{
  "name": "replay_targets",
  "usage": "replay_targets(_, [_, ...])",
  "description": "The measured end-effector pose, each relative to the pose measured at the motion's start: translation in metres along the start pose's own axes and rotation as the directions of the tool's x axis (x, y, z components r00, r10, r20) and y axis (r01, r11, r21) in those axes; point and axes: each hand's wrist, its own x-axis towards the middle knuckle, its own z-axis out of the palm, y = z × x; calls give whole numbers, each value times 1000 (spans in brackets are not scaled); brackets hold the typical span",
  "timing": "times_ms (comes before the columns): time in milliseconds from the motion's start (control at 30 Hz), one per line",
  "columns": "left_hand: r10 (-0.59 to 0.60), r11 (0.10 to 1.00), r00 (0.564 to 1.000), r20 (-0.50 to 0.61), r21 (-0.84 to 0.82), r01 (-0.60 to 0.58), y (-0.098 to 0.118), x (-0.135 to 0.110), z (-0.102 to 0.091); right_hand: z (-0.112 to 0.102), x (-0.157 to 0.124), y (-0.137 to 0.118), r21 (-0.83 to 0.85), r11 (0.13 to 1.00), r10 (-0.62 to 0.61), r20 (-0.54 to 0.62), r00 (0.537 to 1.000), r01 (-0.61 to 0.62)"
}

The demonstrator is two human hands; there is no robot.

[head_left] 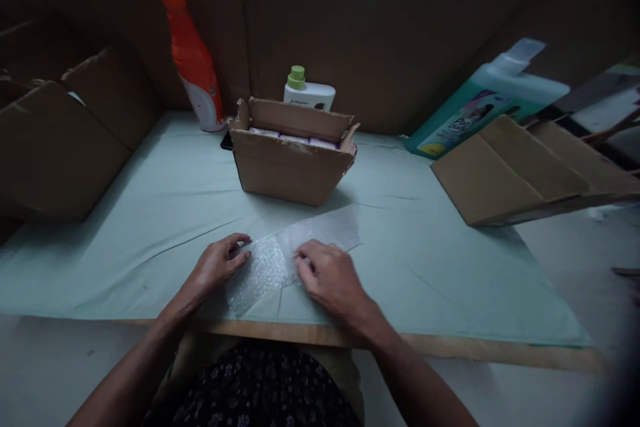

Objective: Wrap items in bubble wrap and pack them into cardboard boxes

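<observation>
A bundle rolled in clear bubble wrap (265,268) lies near the front edge of the table, with a flat tail of the wrap (325,230) stretching away to the right. My left hand (217,265) curls its fingers around the left end of the bundle. My right hand (333,277) presses down on the right side of it, fingers bent over the wrap. What is inside the wrap is hidden.
An open cardboard box (290,163) with white items inside stands behind the wrap. Behind it are an orange bottle (193,60) and a white bottle with green cap (307,90). A teal jug (480,107) leans at right beside flattened cardboard (525,177); more boxes (55,140) sit at left. The table wears a pale green cloth (150,227).
</observation>
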Motion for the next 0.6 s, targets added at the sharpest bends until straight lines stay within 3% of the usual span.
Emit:
replay_targets(100, [15,997,1000,-15,-81,-16,11,-6,-6,34,8,-28,71,997,-35,143,989,26])
replay_targets(200, [76,990,997,-6,-120,-76,20,-11,-14,39,4,-31,240,971,-16,107,994,-10])
replay_targets(300, [47,996,998,52,-85,-42,19,-8,-17,17,1,-2,273,955,123,7,992,-120])
replay_targets(433, [5,999,995,99,39,-9,7,2,-10,-4,19,61,79,947,322,-193,927,-313])
replay_targets(533, [36,990,994,99,132,-49,4,4,-2,4,42,91,60,951,308,-218,926,-302])
replay_targets(600, [49,976,996,79,207,-64,4,1,1,12,53,96,93,963,268,-205,941,-254])
